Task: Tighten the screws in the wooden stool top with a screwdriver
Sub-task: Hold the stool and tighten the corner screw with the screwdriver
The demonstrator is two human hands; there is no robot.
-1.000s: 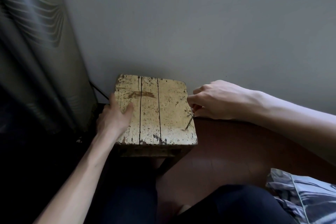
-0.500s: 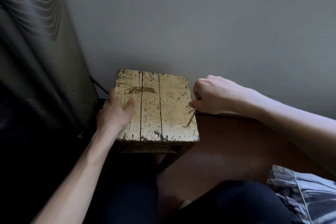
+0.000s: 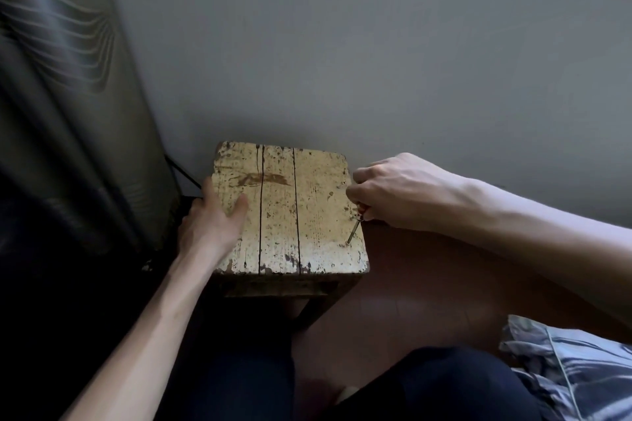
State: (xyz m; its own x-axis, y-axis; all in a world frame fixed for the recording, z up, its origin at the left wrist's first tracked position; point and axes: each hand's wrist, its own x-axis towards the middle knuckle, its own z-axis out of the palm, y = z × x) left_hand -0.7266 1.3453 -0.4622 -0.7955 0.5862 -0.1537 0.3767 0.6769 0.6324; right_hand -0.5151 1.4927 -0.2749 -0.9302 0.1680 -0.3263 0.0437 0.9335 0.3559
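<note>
Work looks mid-way at best — the screwdriver [image 3: 354, 231] leans with its tip on the stool top [image 3: 284, 215] near the front right corner, presumably in a screw too small to make out. Just past the top's right edge, the right hand [image 3: 400, 195] curls round the handle. On the top's left edge the left hand [image 3: 212, 225] lies flat, fingers straight, holding nothing. Other screws cannot be seen; no container shows.

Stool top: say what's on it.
The left hand rests on its left edge; the right hand holds the screwdriver tip-down near the front right corner. Any screw under that tip is hidden.
</note>
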